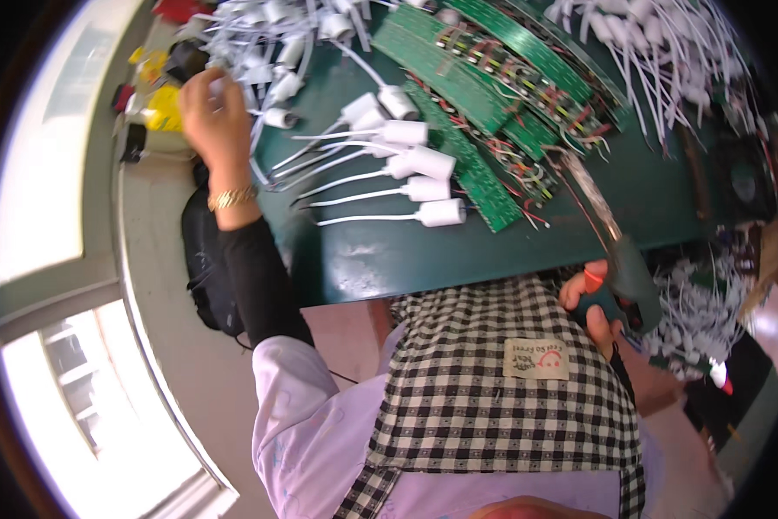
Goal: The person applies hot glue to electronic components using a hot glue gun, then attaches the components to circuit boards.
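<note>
My left hand (212,112) reaches far out to the left over the green table (380,255) and closes on a white capped wire part (220,85) in a heap of the same parts (276,35). My right hand (592,303) is by the table's near edge, gripping the dark green handle of a soldering iron (618,255) whose metal shaft points up toward the green circuit boards (484,95). A row of white cylindrical parts with wire leads (406,173) lies between the two hands.
More white wired parts (657,52) lie at the table's far right, and others fill a bin (700,320) below the right edge. A black bag (207,268) hangs at the table's left side. Yellow and black items (160,104) sit on the ledge by a window (51,173).
</note>
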### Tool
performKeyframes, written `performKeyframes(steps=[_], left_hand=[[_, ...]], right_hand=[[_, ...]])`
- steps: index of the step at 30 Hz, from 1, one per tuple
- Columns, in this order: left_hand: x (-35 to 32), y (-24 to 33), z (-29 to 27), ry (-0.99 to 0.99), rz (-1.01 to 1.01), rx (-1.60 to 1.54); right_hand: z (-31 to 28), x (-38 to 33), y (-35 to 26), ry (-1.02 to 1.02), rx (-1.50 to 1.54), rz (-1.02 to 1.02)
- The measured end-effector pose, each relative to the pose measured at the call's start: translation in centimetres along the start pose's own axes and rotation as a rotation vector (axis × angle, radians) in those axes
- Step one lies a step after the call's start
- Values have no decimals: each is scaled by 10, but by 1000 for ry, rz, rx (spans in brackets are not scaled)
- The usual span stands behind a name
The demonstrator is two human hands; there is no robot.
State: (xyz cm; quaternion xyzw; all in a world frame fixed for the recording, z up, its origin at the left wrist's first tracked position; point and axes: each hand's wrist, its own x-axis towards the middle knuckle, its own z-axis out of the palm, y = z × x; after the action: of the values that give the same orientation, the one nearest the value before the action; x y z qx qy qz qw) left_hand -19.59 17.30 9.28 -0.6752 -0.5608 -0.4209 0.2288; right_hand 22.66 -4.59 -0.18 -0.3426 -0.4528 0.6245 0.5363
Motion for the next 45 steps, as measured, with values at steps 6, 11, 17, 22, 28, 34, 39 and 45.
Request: performKeyframes(steps=[6, 11, 17, 22, 28, 34, 39, 45], left_hand=[[-56, 138, -63, -266, 327, -368], [-117, 189, -54, -834, 125, -716], [-152, 193, -24, -705, 172, -677], [-158, 198, -27, -633, 176, -537], [-163, 195, -22, -512, 110, -659], [-158, 203, -26, -473, 166, -313], [-159, 208, -21, -585, 25, -250], [-154, 202, -15, -603, -47, -317]], right_hand=[[-5, 7, -1, -64, -14, 115], [-5, 11, 10, -179, -26, 37], [-6, 2, 13, -128, -12, 30], [-4, -1, 15, -80, -7, 47], [-2, 1, 15, -60, -9, 47], [-4, 2, 15, -55, -42, 62], [-10, 1, 14, -16, -120, 62], [-16, -3, 10, -41, -99, 143]])
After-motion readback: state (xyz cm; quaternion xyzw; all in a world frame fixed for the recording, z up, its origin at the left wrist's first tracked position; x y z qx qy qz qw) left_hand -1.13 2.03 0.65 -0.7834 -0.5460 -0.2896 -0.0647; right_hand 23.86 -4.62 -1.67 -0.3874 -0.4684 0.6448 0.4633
